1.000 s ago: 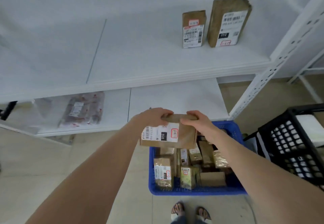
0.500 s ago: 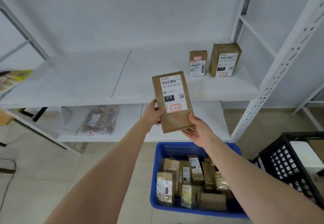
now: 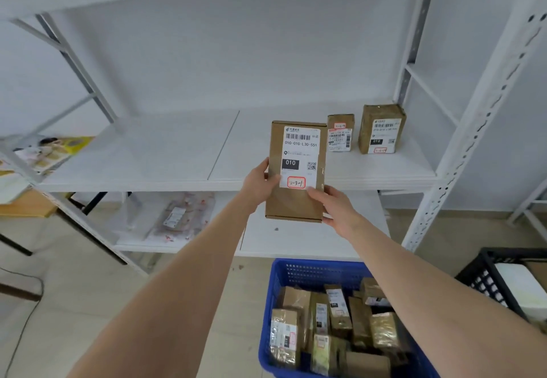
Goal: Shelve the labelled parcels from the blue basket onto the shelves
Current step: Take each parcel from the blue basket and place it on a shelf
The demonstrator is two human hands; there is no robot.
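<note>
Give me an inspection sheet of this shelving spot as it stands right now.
Surface: white shelf; a small parcel and a larger parcel stand upright at its right rear.
Job's things: held parcel upright in front of the shelf, label facing the camera; blue basket on the floor, holding many parcels.
Clutter: bagged package on the lower shelf; yellow packets far left.
Grips: left hand grips the held parcel's left edge; right hand grips its lower right corner.
Cables: what looks like a thin dark cord on the floor, far left.
Surroundings: black crate at right; white wall.
</note>
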